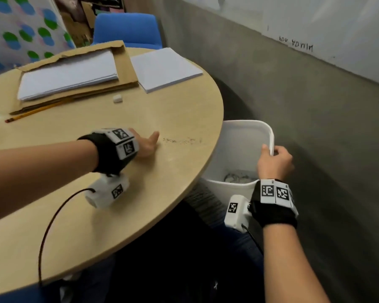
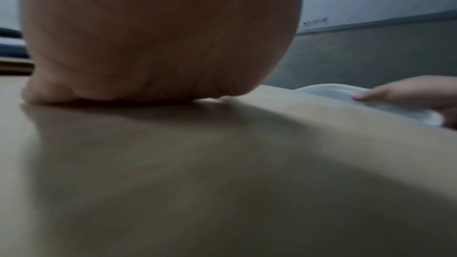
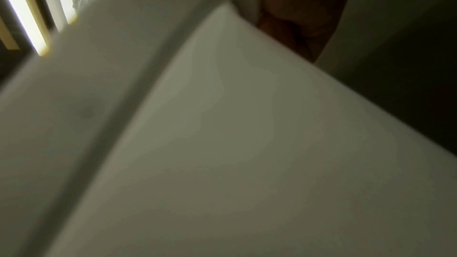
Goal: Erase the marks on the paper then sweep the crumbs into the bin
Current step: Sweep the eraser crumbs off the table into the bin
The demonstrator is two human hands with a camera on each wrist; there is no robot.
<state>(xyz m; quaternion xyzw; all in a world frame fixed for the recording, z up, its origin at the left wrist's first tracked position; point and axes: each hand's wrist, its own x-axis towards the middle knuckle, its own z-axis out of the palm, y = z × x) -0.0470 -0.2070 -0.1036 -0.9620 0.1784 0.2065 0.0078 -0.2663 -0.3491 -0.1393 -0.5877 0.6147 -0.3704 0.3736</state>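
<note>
A thin line of dark eraser crumbs (image 1: 181,140) lies on the round wooden table (image 1: 96,215) near its right edge. My left hand (image 1: 148,143) rests edge-down on the table just left of the crumbs, fingers straight; in the left wrist view its heel (image 2: 160,46) presses the wood. A white bin (image 1: 239,136) stands below the table's right edge with crumpled scraps inside. My right hand (image 1: 274,160) grips the bin's right rim, thumb inside; the right wrist view shows that rim (image 3: 148,26) close up. A white eraser (image 1: 117,98) lies further back.
Two stacks of white paper (image 1: 164,68) lie at the table's back, one on a brown cardboard sheet (image 1: 123,68). A yellow pencil (image 1: 37,111) lies at the left. A blue chair (image 1: 127,29) stands behind the table. A grey wall (image 1: 293,95) runs along the right.
</note>
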